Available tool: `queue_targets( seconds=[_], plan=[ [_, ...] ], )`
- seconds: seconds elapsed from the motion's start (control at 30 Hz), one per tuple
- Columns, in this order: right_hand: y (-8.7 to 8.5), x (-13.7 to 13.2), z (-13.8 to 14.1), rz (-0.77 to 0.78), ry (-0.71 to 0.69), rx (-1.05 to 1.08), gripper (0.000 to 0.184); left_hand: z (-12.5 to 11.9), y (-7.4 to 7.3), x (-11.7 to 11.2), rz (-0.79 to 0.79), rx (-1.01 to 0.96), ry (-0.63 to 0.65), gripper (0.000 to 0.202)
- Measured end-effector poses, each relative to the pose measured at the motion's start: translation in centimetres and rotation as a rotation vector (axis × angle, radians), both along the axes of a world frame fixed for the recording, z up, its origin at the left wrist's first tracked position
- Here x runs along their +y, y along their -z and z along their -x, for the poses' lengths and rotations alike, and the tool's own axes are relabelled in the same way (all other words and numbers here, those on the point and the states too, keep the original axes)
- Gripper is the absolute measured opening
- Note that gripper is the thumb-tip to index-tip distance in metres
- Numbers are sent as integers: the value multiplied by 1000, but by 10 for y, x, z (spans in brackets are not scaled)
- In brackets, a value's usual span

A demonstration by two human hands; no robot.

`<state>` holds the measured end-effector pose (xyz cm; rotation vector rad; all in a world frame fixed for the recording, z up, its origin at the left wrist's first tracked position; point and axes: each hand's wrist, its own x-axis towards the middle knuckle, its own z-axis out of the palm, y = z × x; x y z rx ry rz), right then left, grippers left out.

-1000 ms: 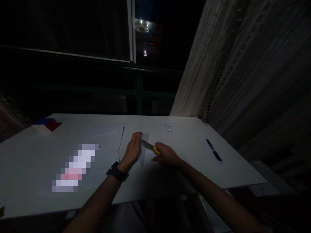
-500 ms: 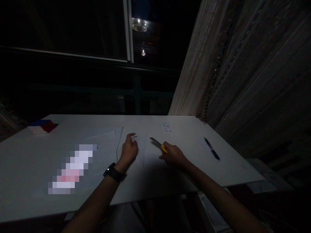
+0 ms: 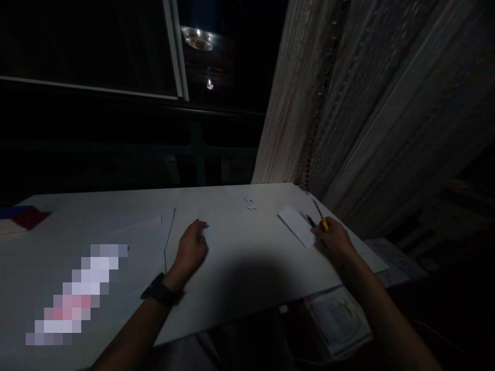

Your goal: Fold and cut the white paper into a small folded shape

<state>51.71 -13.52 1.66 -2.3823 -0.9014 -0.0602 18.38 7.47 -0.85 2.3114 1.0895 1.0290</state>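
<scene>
My right hand (image 3: 335,239) is closed around a yellow-handled utility knife (image 3: 324,222), its blade pointing up and away. Its fingers meet the right edge of a small white paper (image 3: 297,226), whose left edge has a dark shadow; I cannot tell whether they grip it. A black pen (image 3: 310,221) lies partly hidden beside these fingers. My left hand (image 3: 192,246), with a dark watch on the wrist, rests on the white table with bent fingers and the thumb a little apart. Near its fingertips is a faint pale sheet (image 3: 216,229), hard to make out.
Two small paper pieces (image 3: 251,208) lie toward the table's (image 3: 232,283) back edge. Larger paper sheets (image 3: 145,232) lie left of my left hand, near a blurred-out patch. A blue, red and white block (image 3: 29,218) sits far left. A curtain (image 3: 286,118) hangs behind the right side.
My right hand has moved right with the knife, over to the pen. The paper there now shows brighter and farther left of the pen. The view has turned right; my left hand's fingers look more curled.
</scene>
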Motion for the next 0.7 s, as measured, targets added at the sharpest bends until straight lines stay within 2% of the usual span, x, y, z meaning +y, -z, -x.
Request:
queue_targets(
  seconds=[0.13,0.3,0.4,0.5,0.6,0.7],
  plan=[
    [2,-15,-13,211,135,-114,22,0,4,4,-44,26,-15,36],
    [0,-16,1,384,198,-152,31,1,4,4,-46,43,-12,36],
    [-5,-14,9,370,198,-173,39,2,2,3,-43,50,-18,37],
    [-8,-5,15,276,133,-164,42,2,1,3,-24,43,-20,37],
    [-10,15,19,215,29,-133,36,2,2,3,-9,41,-25,36],
    [-8,37,22,239,40,-213,34,2,3,3,-7,40,-34,35]
  ],
)
